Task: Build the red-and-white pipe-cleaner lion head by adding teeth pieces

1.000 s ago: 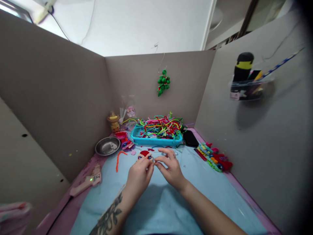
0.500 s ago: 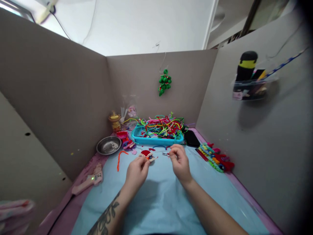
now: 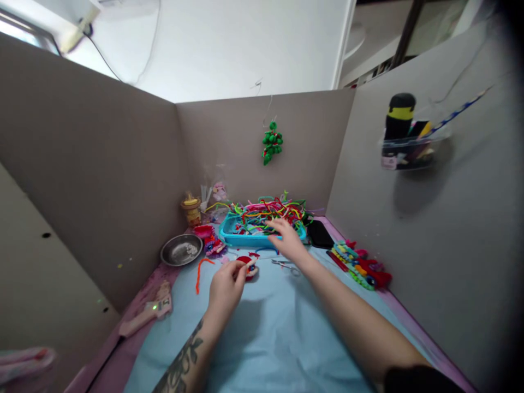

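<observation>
Pinching a small red pipe-cleaner figure point(image 3: 248, 268) in our left hand point(image 3: 225, 286), just above the blue mat point(image 3: 270, 338). Our right hand point(image 3: 286, 238), fingers spread open, hovers over the turquoise tray point(image 3: 241, 240) of pipe cleaners point(image 3: 262, 210).

My left forearm point(image 3: 186, 360) carries a dark inked tattoo point(image 3: 180, 368), bare down to the left hand point(image 3: 224, 286). My right hand point(image 3: 289, 241) and forearm bare; black sleeve point(image 3: 415, 379) starts near the elbow.

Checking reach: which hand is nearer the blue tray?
Right. The right hand is at the tray, over its front rim; the left hand is short of it, pinching a red piece.
</observation>
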`<state>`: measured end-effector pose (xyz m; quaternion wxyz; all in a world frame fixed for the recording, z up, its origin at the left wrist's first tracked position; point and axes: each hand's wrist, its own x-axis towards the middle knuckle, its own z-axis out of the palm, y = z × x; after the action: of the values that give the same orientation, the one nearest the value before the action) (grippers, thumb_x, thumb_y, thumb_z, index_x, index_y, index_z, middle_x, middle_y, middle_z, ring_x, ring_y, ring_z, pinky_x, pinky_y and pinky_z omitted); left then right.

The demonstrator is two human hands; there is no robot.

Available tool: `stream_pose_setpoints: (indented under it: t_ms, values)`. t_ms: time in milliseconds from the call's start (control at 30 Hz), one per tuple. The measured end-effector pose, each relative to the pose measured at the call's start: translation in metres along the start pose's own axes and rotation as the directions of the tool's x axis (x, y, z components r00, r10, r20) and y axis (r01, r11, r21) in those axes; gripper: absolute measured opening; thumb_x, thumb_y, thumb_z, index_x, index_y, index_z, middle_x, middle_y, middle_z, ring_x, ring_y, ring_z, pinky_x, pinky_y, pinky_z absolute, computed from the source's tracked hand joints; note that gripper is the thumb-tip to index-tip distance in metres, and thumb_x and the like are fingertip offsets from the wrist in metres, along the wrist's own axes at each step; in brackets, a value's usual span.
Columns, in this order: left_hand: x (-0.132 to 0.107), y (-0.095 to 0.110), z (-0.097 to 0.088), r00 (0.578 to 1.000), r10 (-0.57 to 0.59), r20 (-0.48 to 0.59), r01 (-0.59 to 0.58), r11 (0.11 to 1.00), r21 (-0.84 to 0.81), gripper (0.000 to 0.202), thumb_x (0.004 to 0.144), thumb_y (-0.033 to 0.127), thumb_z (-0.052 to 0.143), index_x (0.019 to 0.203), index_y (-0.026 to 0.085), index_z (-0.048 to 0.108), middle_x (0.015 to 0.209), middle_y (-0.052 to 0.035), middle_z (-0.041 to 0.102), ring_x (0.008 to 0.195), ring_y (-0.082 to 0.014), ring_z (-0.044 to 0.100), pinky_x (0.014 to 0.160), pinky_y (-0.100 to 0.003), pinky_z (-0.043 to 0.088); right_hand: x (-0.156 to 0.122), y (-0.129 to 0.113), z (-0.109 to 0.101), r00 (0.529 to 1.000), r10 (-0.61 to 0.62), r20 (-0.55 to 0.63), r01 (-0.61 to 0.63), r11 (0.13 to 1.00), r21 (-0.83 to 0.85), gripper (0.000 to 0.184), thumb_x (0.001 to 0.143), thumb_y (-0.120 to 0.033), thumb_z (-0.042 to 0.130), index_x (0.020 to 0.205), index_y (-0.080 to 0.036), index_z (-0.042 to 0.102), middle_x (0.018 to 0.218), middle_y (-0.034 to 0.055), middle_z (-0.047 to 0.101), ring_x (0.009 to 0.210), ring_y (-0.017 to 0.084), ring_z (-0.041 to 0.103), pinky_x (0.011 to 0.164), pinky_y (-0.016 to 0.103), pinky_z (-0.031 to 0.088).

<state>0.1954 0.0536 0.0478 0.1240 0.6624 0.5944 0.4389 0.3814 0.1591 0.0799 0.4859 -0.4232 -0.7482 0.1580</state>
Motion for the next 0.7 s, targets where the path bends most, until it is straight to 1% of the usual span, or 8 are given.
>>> stream_pose_setpoints:
  t_ms: [67, 100, 167, 267, 433, 700]
  values:
    - [-0.001, 0.001, -0.003, 0.999, 0.039, -0.021, -0.038, 0.998, 0.053, 0.022, 0.082, 0.03, 0.048, 0.082, 0.018, 0.066, 0.073, -0.0029, 0.066, 0.065, -0.0135, 0.057, 0.061, -0.022, 0.041, -0.015, -0.004, 0.009, 0.991, -0.01, 0.133, -0.005, 0.994, 0.108, 0.015, 0.075, -0.024, 0.057, 0.085, -0.02, 0.068, 0.09, 0.0057, 0.062, 0.087, 0.018, 0.059, 0.076, 0.03, 0.047]
    - [-0.002, 0.001, -0.003, 0.998, 0.049, -0.026, -0.048, 0.997, 0.068, 0.021, 0.082, 0.029, 0.048, 0.082, 0.018, 0.066, 0.072, -0.0029, 0.065, 0.064, -0.0134, 0.057, 0.06, -0.022, 0.041, -0.025, -0.007, 0.014, 0.986, 0.007, 0.169, -0.033, 0.988, 0.149, 0.014, 0.077, -0.025, 0.055, 0.082, -0.02, 0.067, 0.084, 0.0047, 0.063, 0.082, 0.017, 0.059, 0.069, 0.028, 0.047]
    - [-0.003, 0.001, -0.004, 0.998, 0.065, -0.027, -0.063, 0.994, 0.086, 0.02, 0.082, 0.028, 0.049, 0.082, 0.017, 0.066, 0.071, -0.0029, 0.065, 0.063, -0.0132, 0.056, 0.059, -0.022, 0.041, -0.044, -0.012, 0.022, 0.988, 0.045, 0.151, -0.074, 0.979, 0.192, 0.012, 0.077, -0.025, 0.056, 0.078, -0.019, 0.066, 0.081, 0.0039, 0.063, 0.078, 0.016, 0.058, 0.063, 0.025, 0.045]
    - [-0.005, 0.001, -0.002, 0.997, 0.081, -0.004, -0.081, 0.992, 0.098, 0.02, 0.083, 0.027, 0.048, 0.082, 0.018, 0.065, 0.074, -0.003, 0.064, 0.064, -0.0132, 0.056, 0.06, -0.022, 0.041, -0.059, -0.016, 0.028, 0.988, 0.083, 0.133, -0.111, 0.97, 0.218, 0.011, 0.077, -0.025, 0.056, 0.073, -0.018, 0.064, 0.076, 0.0028, 0.061, 0.073, 0.015, 0.057, 0.061, 0.024, 0.044]
    - [-0.007, -0.003, 0.001, 0.995, 0.093, 0.02, -0.095, 0.989, 0.116, 0.02, 0.084, 0.028, 0.047, 0.085, 0.018, 0.064, 0.077, -0.0031, 0.065, 0.067, -0.0141, 0.057, 0.063, -0.023, 0.041, -0.058, -0.015, 0.028, 0.983, 0.08, 0.162, -0.113, 0.973, 0.202, 0.014, 0.077, -0.021, 0.054, 0.066, -0.018, 0.062, 0.071, 0.002, 0.06, 0.071, 0.014, 0.056, 0.061, 0.024, 0.042]
    - [-0.007, -0.008, 0.003, 0.994, 0.106, 0.006, -0.106, 0.987, 0.121, 0.02, 0.084, 0.028, 0.046, 0.086, 0.018, 0.064, 0.079, -0.0041, 0.067, 0.068, -0.0148, 0.059, 0.063, -0.024, 0.043, -0.062, -0.016, 0.03, 0.973, 0.089, 0.213, -0.139, 0.963, 0.232, 0.014, 0.078, -0.018, 0.054, 0.071, -0.017, 0.066, 0.074, 0.0032, 0.063, 0.075, 0.015, 0.058, 0.065, 0.025, 0.044]
